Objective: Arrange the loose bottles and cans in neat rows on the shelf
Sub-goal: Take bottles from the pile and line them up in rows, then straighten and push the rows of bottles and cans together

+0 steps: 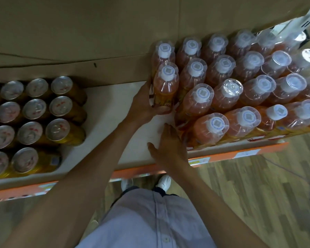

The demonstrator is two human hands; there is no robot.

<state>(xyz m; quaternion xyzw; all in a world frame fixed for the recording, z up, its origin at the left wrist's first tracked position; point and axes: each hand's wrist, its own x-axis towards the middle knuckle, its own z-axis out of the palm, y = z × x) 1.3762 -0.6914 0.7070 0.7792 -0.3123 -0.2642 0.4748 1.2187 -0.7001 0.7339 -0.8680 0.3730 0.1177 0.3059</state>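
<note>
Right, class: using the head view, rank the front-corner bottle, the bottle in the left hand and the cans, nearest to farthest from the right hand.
1. front-corner bottle, just right of the right hand.
2. held bottle, gripped by the left hand, farther back.
3. cans, far left.

the person wears a pale lavender-grey button-up shirt (147, 217) of thin, smooth cloth. a stitched placket (158, 212) runs down its front, with one small pale button (166, 239) low on it. past the hem shows the dark edge of a lower garment (162, 191); trousers or shorts, it cannot be told. the left shoe (127, 183) and right shoe (164, 181) are white. both forearms are bare down to the left hand (141, 104) and right hand (170, 151).
</note>
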